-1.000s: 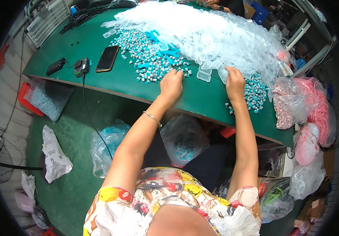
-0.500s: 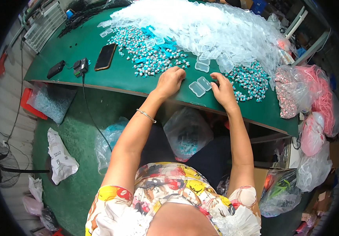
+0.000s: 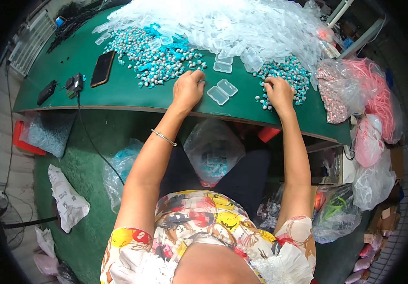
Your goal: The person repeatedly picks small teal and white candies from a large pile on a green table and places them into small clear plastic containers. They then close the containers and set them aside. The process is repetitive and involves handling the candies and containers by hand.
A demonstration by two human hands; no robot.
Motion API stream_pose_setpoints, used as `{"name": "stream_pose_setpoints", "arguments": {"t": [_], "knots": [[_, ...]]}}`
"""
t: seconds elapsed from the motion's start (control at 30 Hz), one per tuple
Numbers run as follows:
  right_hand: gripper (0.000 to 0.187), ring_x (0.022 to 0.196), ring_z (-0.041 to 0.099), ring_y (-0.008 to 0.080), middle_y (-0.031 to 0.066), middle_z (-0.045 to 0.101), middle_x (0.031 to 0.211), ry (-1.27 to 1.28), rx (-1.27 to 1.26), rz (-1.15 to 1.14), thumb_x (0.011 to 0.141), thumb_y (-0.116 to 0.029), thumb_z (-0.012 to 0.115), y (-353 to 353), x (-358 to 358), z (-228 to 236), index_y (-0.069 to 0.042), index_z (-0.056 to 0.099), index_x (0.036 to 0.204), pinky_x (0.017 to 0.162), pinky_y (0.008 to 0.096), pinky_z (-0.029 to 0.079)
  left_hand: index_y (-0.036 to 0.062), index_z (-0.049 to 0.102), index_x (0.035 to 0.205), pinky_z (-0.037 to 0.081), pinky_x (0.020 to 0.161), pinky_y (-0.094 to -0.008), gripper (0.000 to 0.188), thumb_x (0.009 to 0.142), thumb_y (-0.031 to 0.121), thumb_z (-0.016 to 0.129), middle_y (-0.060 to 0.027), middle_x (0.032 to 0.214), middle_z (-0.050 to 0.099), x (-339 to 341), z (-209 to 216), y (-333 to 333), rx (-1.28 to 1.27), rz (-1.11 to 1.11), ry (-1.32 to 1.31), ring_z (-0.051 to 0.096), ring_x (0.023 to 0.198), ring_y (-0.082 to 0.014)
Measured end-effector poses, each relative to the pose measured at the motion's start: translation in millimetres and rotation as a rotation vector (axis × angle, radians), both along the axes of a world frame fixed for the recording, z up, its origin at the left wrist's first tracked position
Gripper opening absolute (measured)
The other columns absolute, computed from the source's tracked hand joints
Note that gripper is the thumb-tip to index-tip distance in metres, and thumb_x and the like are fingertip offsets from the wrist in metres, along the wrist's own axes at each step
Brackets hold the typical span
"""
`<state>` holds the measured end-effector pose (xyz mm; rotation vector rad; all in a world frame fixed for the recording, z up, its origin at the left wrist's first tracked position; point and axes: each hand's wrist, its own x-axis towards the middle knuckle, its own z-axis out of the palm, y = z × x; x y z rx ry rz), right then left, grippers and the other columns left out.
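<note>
While your right hand [image 3: 280, 93] rests over the near left part of a pile of small grey-and-turquoise pieces [image 3: 299, 75], a clear plastic case [image 3: 218, 95] lies open and flat on the green table [image 3: 246, 110], between your two hands and touching neither. Both of its halves face up, and no pieces show inside them.

Your right fingers are bent down toward the pieces; you seem to be at the point of picking from that pile, though whether the fingertips already pinch one is too small to tell. Your left hand [image 3: 188, 89] is just left of the case, its fingers curled in, near the lower right end of a second, wider pile of similar pieces [image 3: 149, 59] with turquoise strands among them. Whether those fingers pinch anything cannot be told either, as the curled hand hides their tips.

Beyond the case, another clear case [image 3: 223, 65] lies near the foot of a large heap of clear cases [image 3: 199, 23] that spreads across the far side of the table. Well to the left lies a dark phone [image 3: 102, 69].

Because the pieces lie packed together, taking one from the right pile calls for a narrow pinch and a straight lift. The case is light-looking and unheld, so keep your wrists clear of its raised rims.
</note>
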<state>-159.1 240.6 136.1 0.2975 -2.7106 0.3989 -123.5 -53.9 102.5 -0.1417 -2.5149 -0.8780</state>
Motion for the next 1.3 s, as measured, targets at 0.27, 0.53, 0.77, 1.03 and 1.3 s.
{"name": "stream_pose_setpoints", "arguments": {"t": [0.27,0.53,0.77,1.03,1.3], "knots": [[0.012,0.089,0.065,0.0268,0.0068,0.07,0.088,0.066,-0.039,0.126,0.08,-0.018,0.069,-44,12,2,-0.01,0.072,0.09,0.081,0.0466,0.042,0.0039,0.071,0.091,0.054,0.073,-0.0354,0.014,0.077,0.004,0.07,-0.0118,0.089,0.069,5,7,-4,0.398,-0.251,-0.069,0.068,0.081,-0.0266],[0.011,0.072,0.068,0.0262,0.0119,0.066,0.085,-0.019,-0.612,0.375,0.081,-0.003,0.069,-113,38,-26,-0.003,0.067,0.091,0.065,0.0351,0.053,0.0012,0.07,0.09,0.054,0.071,-0.0337,0.013,0.077,0.0,0.07,-0.0113,0.089,0.067,7,13,-6,0.14,-0.441,-0.014,0.068,0.08,-0.026],[0.009,0.084,0.065,0.0245,0.005,0.066,0.085,0.169,-0.316,0.545,0.078,-0.007,0.072,-131,36,-18,-0.009,0.068,0.086,0.077,0.0391,0.046,0.0025,0.07,0.088,0.053,0.067,-0.0349,0.009,0.079,0.004,0.071,-0.0111,0.087,0.066,30,4,-16,0.194,-0.234,0.012,0.067,0.075,-0.0259],[0.008,0.09,0.063,0.024,0.0026,0.067,0.086,0.027,0.072,0.526,0.078,-0.014,0.073,-135,24,6,-0.014,0.073,0.086,0.084,0.0423,0.04,0.0035,0.068,0.092,0.052,0.066,-0.0361,0.013,0.08,0.008,0.073,-0.0097,0.091,0.062,33,-2,-15,0.178,-0.269,0.13,0.065,0.074,-0.0262],[0.014,0.086,0.066,0.0318,0.0108,0.069,0.086,-0.288,0.036,0.604,0.082,-0.02,0.067,-133,5,34,-0.01,0.075,0.088,0.075,0.0448,0.05,0.0052,0.065,0.106,0.053,0.07,-0.0385,0.036,0.074,0.013,0.078,-0.0145,0.109,0.057,39,0,-16,0.197,-0.26,0.088,0.063,0.079,-0.0284]]}}
